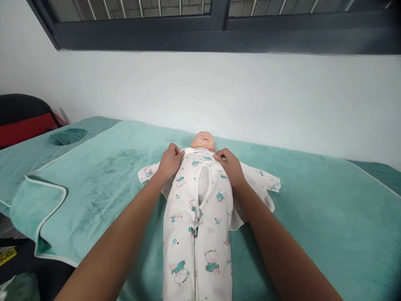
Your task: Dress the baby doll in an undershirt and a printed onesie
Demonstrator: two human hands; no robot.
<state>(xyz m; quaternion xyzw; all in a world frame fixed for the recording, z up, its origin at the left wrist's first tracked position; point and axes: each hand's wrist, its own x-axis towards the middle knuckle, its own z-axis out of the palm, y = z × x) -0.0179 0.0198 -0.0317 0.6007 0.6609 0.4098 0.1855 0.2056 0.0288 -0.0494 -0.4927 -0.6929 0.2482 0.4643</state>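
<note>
A baby doll lies on its back, its head toward the wall. It wears a white printed top with the sleeves spread to both sides. White baby pants with bear prints and an open slit at the crotch lie over its body, the waist edge near the doll's chest and the legs toward me. My left hand pinches the left corner of the pants' waist. At the right corner, my right hand is closed on the same waist edge. The doll's legs are out of sight.
A green plush cover with pale trim is spread over the bed, rumpled at its left edge. Left of it is a round hole in the bed. Behind stands a white wall below a dark window frame. A black-and-red chair stands at far left.
</note>
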